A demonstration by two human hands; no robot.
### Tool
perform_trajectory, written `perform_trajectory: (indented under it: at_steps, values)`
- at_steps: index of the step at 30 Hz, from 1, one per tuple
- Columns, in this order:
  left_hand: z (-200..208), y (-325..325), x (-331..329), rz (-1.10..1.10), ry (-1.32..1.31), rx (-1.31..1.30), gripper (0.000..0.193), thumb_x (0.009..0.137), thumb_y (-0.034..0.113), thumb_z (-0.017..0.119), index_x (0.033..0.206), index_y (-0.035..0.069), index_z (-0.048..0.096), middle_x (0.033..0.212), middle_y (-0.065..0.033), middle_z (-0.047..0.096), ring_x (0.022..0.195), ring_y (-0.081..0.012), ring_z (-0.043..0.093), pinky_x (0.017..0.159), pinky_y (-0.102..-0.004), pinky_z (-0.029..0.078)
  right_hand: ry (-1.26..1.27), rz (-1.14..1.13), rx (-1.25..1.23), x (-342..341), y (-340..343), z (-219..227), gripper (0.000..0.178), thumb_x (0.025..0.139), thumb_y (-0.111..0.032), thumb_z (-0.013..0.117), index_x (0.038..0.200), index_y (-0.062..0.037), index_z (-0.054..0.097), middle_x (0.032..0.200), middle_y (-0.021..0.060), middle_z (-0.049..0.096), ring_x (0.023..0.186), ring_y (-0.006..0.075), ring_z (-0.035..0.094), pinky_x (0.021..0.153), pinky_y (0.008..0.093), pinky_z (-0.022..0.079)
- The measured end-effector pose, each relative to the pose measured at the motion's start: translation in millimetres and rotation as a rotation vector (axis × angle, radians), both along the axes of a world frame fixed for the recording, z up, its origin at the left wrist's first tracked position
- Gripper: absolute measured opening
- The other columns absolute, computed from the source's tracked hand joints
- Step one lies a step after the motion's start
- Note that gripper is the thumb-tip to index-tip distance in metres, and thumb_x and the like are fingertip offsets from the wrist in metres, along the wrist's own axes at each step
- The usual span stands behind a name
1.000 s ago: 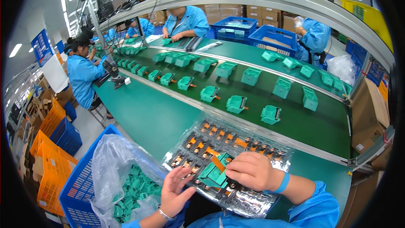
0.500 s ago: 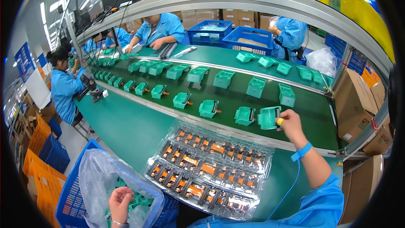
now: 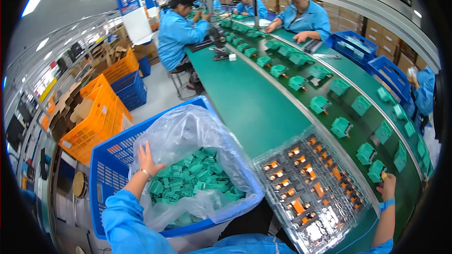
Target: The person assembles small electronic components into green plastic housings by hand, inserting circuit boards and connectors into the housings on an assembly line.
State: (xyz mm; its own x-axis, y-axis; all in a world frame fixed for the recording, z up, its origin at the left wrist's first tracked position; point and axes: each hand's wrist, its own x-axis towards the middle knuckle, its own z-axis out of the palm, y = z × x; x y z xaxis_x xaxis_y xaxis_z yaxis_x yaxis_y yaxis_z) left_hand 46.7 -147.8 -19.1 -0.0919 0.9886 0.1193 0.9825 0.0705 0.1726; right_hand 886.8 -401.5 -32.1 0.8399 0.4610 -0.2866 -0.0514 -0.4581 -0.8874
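Observation:
My left hand is open, fingers spread, against the clear plastic bag that lines a blue crate. Inside the bag lies a heap of loose green plastic parts. At the right, my right hand, with a yellow band on a finger and a blue wrist strap, is closed on a green plastic housing at the near side of the conveyor belt. Its fingertips are partly hidden. Between my arms, a clear blister tray holds several black and orange parts.
Rows of green housings stand along the belt. A metal rail edges the green bench. Orange crates stand on the floor at left. Co-workers in blue sit farther along the line. Blue bins stand behind.
The view has turned left toward the crate. My left hand has gone from curled fingers to spread fingers at the bag. My right hand stays with the green housing, now at the belt's near row.

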Motion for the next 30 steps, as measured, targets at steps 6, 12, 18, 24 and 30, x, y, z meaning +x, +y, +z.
perform_trajectory:
  at_steps: [6,12,18,24,30]
  values:
    - [22,61,-2,0.049,0.069,0.425,0.117,0.053,0.017,0.084,0.144,0.014,0.011,0.144,-0.0289,0.012,0.131,-0.0475,0.016,0.107,-0.0483,0.023,-0.654,0.064,0.201,-9,-4,27,0.026,0.088,-0.017,0.057,0.11,-0.0042,0.053,0.104,0.005,0.056,0.09,0.0116,0.052,0.068,0.0239,0.043]
    - [81,132,-38,-0.149,0.535,0.691,0.062,0.075,0.0,0.055,0.135,0.005,0.037,0.141,-0.0185,0.031,0.129,-0.0423,0.026,0.105,-0.0464,0.027,-0.63,0.902,0.232,-245,71,172,0.031,0.076,-0.007,0.063,0.106,-0.0028,0.056,0.104,0.0102,0.055,0.093,0.018,0.054,0.077,0.0302,0.045]
    - [104,197,-63,-0.139,0.444,0.692,0.057,0.077,0.002,0.049,0.133,0.003,0.039,0.143,-0.0091,0.032,0.13,-0.0397,0.027,0.105,-0.0458,0.027,-1.118,1.679,0.336,-404,151,183,0.04,0.067,-0.015,0.073,0.105,-0.0099,0.059,0.11,0.0113,0.057,0.098,0.0308,0.055,0.079,0.0386,0.048]
    - [84,254,-15,0.169,0.101,0.32,0.074,0.075,0.018,0.059,0.14,0.005,0.025,0.149,-0.0071,0.016,0.135,-0.0408,0.013,0.106,-0.0535,0.02,-1.331,2.021,0.477,-476,214,125,0.029,0.083,-0.019,0.05,0.108,-0.0084,0.06,0.119,0.0144,0.051,0.116,0.0323,0.044,0.094,0.0418,0.037]
    - [69,303,43,0.194,-0.155,0.13,0.077,0.08,0.036,0.059,0.142,0.008,0.022,0.149,-0.0087,0.014,0.134,-0.0456,0.008,0.105,-0.0565,0.019,-1.85,1.559,-0.074,-474,267,106,0.045,0.083,-0.028,0.053,0.115,0.0031,0.055,0.124,0.0193,0.05,0.12,0.0363,0.041,0.099,0.0459,0.031]
